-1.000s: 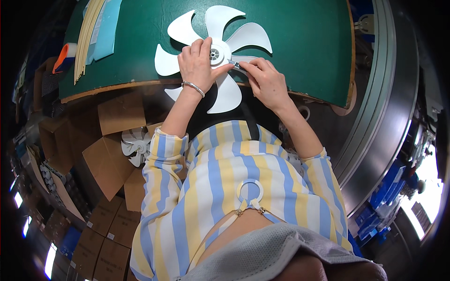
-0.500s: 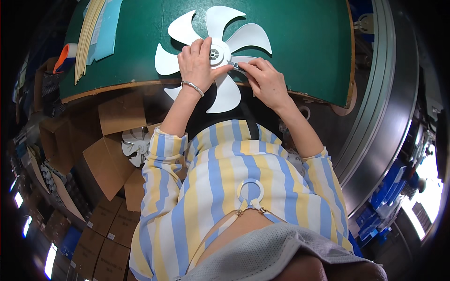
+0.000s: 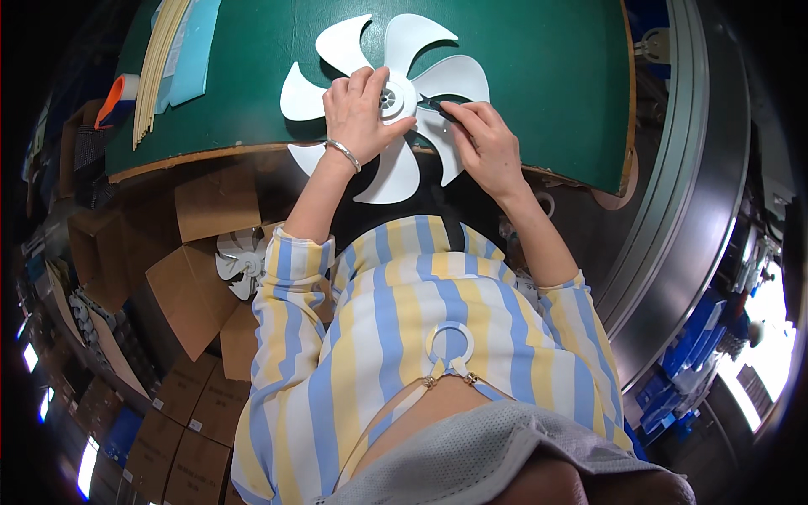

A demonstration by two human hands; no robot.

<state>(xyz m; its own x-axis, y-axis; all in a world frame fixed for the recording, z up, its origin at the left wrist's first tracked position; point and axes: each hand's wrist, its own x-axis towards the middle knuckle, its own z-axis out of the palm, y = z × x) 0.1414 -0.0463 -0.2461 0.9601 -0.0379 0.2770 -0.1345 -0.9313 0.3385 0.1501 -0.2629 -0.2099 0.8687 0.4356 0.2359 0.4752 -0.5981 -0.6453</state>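
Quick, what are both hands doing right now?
Left hand: holding the white fan at its middle.
Right hand: closed, pinching a small dark tool.

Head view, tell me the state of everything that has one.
White fan, overhanging the green table's near edge
Left hand, on the fan's middle
Right hand, closed on the dark tool
Dark tool, held, tip near the fan's middle
Bracelet, worn
Carton, open, flaps spread
Second fan, unheld, beside the flaps

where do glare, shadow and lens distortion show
Head view: shadow darkens the smooth green tabletop beside the white plastic fan wheel; head view: the long grey metal strip curves with fisheye distortion; head view: a bright white patch of glare washes out detail at far right.
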